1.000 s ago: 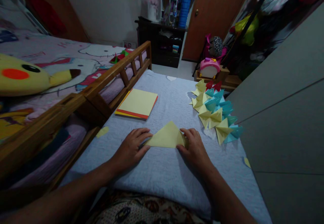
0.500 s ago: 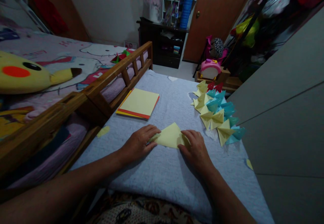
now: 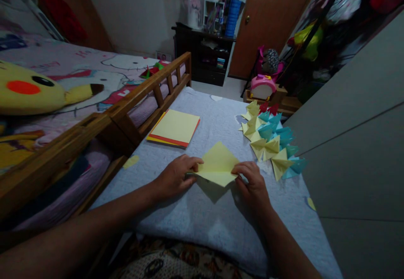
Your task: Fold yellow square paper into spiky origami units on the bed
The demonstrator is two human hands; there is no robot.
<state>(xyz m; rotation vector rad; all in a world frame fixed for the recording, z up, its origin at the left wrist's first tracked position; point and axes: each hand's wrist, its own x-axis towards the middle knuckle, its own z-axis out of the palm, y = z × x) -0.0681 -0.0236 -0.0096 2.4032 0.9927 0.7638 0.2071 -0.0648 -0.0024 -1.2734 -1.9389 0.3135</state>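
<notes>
A pale yellow sheet of origami paper point(image 3: 220, 159) is stretched between my two hands, diamond-shaped, with a crease running across its middle. Its near half tilts up from the cloth and casts a shadow below. My left hand point(image 3: 179, 172) pinches the left corner between thumb and fingers. At the opposite corner, my right hand point(image 3: 252, 181) is closed on the paper in the same way. Up and to the left lies a stack of square paper point(image 3: 176, 126), pale yellow on top with orange and yellow edges showing beneath.
Folded paper pieces in yellow point(image 3: 265, 146), blue point(image 3: 285, 136) and red point(image 3: 268, 108) stand in rows along the right side of the cloth-covered surface point(image 3: 202, 224). A wooden bed rail point(image 3: 148, 87) borders the left, with a yellow plush toy point(image 3: 31, 89) beyond it.
The folded yellow paper has been opened out from a triangle into a diamond, its near flap now showing toward me. Both hands still grip its side corners, the right slightly further right.
</notes>
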